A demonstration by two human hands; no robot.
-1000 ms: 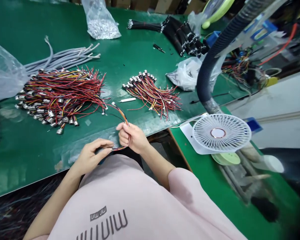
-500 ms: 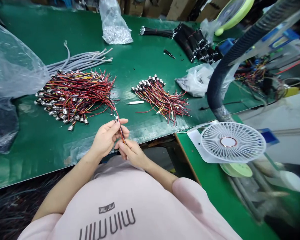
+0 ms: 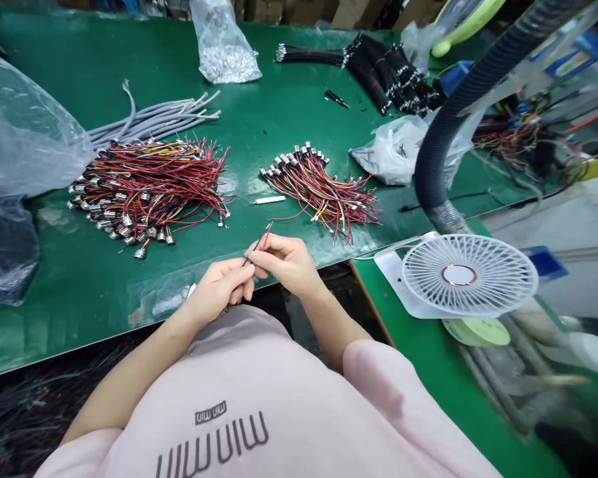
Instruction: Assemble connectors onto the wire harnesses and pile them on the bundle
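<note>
Over the near edge of the bench [image 3: 54, 292], bare mat ahead, left hand [image 3: 222, 290] and right hand [image 3: 285, 262] both pinch one wire lead [image 3: 266, 237], the right now uppermost where the left was.

Two hands meet at a green table's [image 3: 54, 279] near edge. The left hand [image 3: 219, 289] and right hand [image 3: 286, 262] pinch one thin wire [image 3: 265, 238] between them. Wire piles [image 3: 149, 186] lie behind; a white fan [image 3: 468, 273] sits right.

I work at a bench in a wire-harness assembly workshop, shown by the green work mat [image 3: 289, 99], a heap of red leads [image 3: 149, 186] at ten o'clock, a smaller heap [image 3: 323, 189] and bundled black cables [image 3: 379, 66] at one, and an extraction hose [image 3: 443, 126] at two.
</note>
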